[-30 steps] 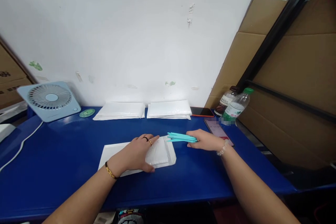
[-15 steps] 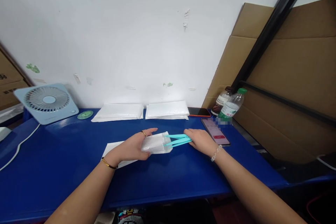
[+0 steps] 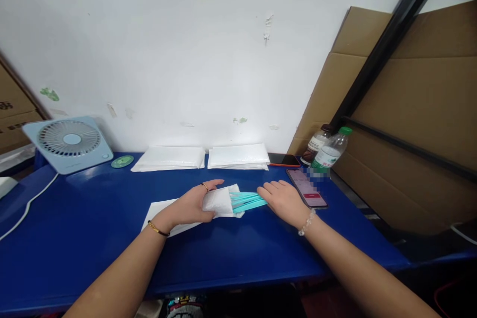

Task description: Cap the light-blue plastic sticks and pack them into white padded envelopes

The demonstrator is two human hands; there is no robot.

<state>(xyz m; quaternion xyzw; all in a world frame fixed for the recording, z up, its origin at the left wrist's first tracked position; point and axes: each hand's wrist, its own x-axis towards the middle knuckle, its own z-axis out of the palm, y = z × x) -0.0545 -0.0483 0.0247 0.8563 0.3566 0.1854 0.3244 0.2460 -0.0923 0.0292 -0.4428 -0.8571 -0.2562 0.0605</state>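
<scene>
Thumb and fingers of my left hand [image 3: 194,204] are closed around a white padded envelope [image 3: 219,201], whose open end faces right. A bundle of turquoise sticks [image 3: 249,201] reaches into that opening. My right hand [image 3: 283,200] grips the bundle by its right end. The sticks' far tips are hidden inside the envelope. The envelope's long white part [image 3: 161,205] extends left beneath my left hand and wrist.
Two stacks of white envelopes [image 3: 169,158] [image 3: 239,156] lie by the wall. Left stand a blue fan [image 3: 73,140] and a green disc [image 3: 122,161]. A red-edged phone [image 3: 283,160], a second phone [image 3: 306,186], a brown-capped bottle [image 3: 316,145] and a green-capped bottle [image 3: 331,151] are on the right.
My right hand has moved slightly left with the turquoise sticks, which now sit fanned wider in the envelope's mouth. The view has shifted a little.
</scene>
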